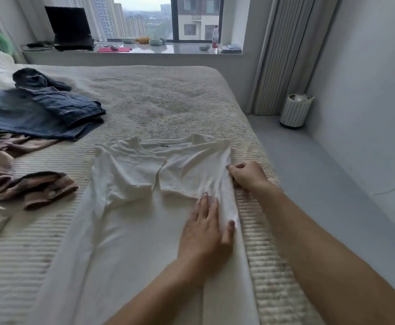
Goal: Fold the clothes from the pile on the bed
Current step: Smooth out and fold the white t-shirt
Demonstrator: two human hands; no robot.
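A white T-shirt (130,207) lies flat on the ribbed cream bed cover (159,102), collar away from me, both sleeves folded in over the chest. My left hand (206,231) presses flat on the shirt's right side with straight fingers. My right hand (247,175) has its fingers curled at the shirt's right edge near the folded sleeve, pinching the fabric. To the left lies the pile: blue denim garments (41,109) and a pink-brown garment (15,181).
The bed's right edge runs close beside the shirt, with grey floor (321,165) beyond. A small striped bin (296,111) stands by the curtain. A window ledge (145,49) at the back carries a laptop (71,29) and a bottle (215,36).
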